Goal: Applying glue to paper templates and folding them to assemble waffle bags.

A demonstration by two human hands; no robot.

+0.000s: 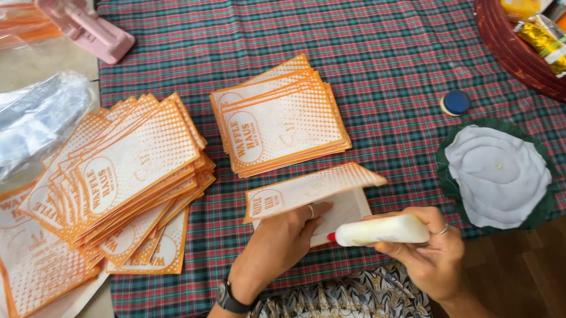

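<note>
Under the hands (pixel 350 241), paper bag's (pixel 312 190) lower flap half hidden.

A counter (pixel 380 30) under a red-and-green plaid cloth (pixel 386 9) fills the view — brown wooden floor (pixel 561 272) at five o'clock, even daylight.

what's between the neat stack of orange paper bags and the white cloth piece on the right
In the head view, a small blue cap lies on the plaid tablecloth between the neat stack and the white cloth piece; otherwise only cloth.
</note>
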